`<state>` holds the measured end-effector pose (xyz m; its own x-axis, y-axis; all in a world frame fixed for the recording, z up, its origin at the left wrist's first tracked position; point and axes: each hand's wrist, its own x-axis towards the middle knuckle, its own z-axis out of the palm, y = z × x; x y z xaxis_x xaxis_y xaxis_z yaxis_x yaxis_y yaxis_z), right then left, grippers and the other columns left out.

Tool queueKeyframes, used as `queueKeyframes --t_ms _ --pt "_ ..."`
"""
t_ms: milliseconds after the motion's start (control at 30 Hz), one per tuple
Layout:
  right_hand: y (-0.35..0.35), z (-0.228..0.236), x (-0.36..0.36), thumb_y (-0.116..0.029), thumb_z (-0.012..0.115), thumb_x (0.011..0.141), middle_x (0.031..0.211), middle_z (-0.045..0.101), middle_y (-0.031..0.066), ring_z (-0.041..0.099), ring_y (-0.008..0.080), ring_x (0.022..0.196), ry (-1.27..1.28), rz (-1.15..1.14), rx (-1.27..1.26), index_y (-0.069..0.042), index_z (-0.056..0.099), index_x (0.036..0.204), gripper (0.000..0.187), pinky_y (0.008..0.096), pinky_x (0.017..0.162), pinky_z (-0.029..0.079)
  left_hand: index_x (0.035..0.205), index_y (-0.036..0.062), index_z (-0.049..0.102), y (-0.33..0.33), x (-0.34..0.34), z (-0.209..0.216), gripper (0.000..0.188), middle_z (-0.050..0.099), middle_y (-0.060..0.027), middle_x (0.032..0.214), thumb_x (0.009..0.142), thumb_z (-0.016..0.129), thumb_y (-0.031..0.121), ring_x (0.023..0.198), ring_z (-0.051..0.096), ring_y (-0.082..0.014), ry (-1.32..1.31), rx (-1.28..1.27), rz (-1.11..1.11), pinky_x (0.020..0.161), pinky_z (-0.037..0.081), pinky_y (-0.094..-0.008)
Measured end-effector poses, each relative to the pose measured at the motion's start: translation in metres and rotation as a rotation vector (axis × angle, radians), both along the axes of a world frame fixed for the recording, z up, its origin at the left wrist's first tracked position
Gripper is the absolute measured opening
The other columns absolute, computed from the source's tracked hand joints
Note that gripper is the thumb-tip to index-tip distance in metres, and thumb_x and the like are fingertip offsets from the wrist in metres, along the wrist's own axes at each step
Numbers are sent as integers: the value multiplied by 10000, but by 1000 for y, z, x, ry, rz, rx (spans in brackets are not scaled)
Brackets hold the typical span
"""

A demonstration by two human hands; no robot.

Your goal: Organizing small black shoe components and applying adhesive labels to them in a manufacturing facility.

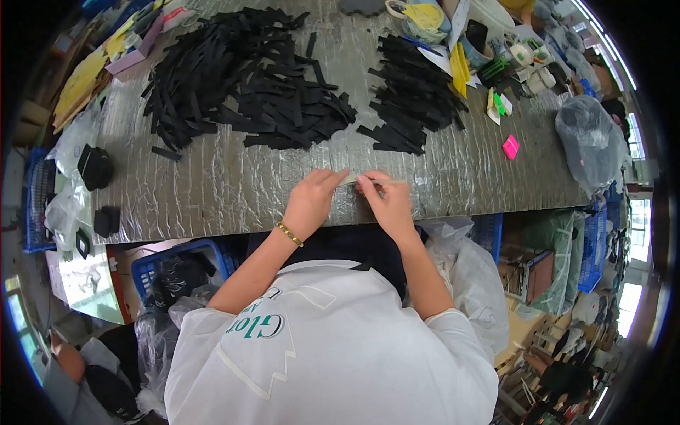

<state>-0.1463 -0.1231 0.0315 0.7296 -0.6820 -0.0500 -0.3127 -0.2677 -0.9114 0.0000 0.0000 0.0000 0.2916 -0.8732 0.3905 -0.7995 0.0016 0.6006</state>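
Near the front edge of the table, my left hand (310, 201) and my right hand (392, 207) meet with their fingertips close together. Between them runs a thin, pale, narrow strip (349, 180), pinched at the fingers of both hands; its exact kind is too small to make out. A yellowish beaded bracelet (290, 234) circles my left wrist. Beyond my hands lies a large loose pile of short black strips (212, 78). To its right is a second, smaller pile of black strips (411, 95).
The table (212, 191) has a shiny, wrinkled covering. A pink sticky-note pad (511, 147) lies at the right, near a clear plastic bag (591, 138). Tape rolls and tools crowd the far right. A black object (95, 167) sits at the left edge, above a blue basket (185, 262).
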Motion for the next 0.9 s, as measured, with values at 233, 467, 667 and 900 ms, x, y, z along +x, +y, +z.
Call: queueKeyframes --t_ms 233,467,667,900 --pt "5 -7 10 -123 607 981 901 720 118 699 172 796 -43 92 -72 79 685 1005 218 282 724 538 1318 62 575 -2 -2 5 450 690 -114 967 876 576 -19 920 652 -320 143 -43 16 785 540 -420" --pt "8 3 17 -92 585 975 916 664 161 663 331 859 -50 155 -303 53 661 991 165 344 770 516 1295 54 582 -2 1 4 433 689 -120 964 870 577 -23 909 649 -333 121 -50 9 772 536 -428" --pt "-9 -5 6 -3 588 908 1175 536 137 531 351 1131 -2 251 -479 -26 593 1090 184 422 940 430 1239 56 618 -1 1 9 402 704 -114 1005 850 597 -46 946 657 -331 201 15 11 832 529 -414" --pt "-23 -1 12 -54 652 876 1142 524 111 549 326 1090 9 315 -581 -49 596 1076 208 437 904 437 1066 27 630 2 9 19 226 686 -126 1016 843 656 -1 944 644 -351 94 -187 13 806 530 -422"
